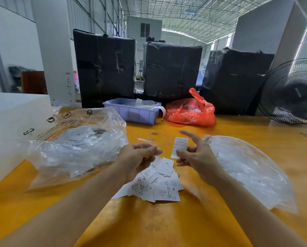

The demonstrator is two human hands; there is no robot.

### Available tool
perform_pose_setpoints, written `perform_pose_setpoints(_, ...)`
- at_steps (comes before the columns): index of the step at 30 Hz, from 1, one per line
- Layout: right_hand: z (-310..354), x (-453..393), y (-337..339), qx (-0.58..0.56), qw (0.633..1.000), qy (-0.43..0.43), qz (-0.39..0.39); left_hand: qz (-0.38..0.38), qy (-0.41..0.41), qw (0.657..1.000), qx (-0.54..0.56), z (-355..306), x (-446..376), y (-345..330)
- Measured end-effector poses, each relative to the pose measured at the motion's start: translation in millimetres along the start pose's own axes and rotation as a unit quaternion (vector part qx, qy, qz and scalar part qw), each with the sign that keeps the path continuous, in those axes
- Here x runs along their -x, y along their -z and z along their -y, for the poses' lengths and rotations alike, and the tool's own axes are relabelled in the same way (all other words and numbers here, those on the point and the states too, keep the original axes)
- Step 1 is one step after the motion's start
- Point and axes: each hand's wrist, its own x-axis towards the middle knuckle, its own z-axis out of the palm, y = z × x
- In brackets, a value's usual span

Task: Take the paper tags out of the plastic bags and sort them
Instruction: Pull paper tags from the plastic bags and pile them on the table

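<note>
Because the paper tag [179,147] pinched in the right hand [193,155] looks thin, light and bendy, hold its bottom edge gently, while the left hand [138,157] pinches a slippery little clear bag [146,142].

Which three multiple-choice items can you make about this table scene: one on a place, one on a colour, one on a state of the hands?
1. Where does the pile of loose tags lie?
A. in the blue tray
B. on the table between the forearms
C. on the fan

2. What colour is the knotted bag beside the tray?
A. red
B. green
C. black

3. What does the right hand do?
A. lies flat
B. pinches one tag
C. grips the fan

Answers:
1 B, the pile of loose tags lies on the table.
2 A, the knotted bag beside the tray is red.
3 B, the right hand pinches one tag.
</note>
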Motion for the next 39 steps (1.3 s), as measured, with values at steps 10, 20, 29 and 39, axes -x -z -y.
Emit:
perform_pose_setpoints(10,2.0,9.0,-19.2,0.032,0.992,-0.038,0.115,0.009,-0.043,0.998,0.04,9.7,2.2,-7.2)
perform_pose_setpoints(20,2.3,7.4,-13.0,0.34,0.926,0.158,0.028,0.009,-0.249,0.889,-0.384,9.6,-1.3,4.6)
perform_pose_setpoints(29,8.0,8.6,-16.5,0.276,0.941,0.192,0.026,-0.002,-0.271,0.872,-0.407,15.9,-3.9,2.6)
perform_pose_setpoints(39,11.1,2.7,-3.0,-0.041,0.989,0.077,-0.122,0.019,-0.066,0.99,-0.124,13.0,-0.3,-3.3)
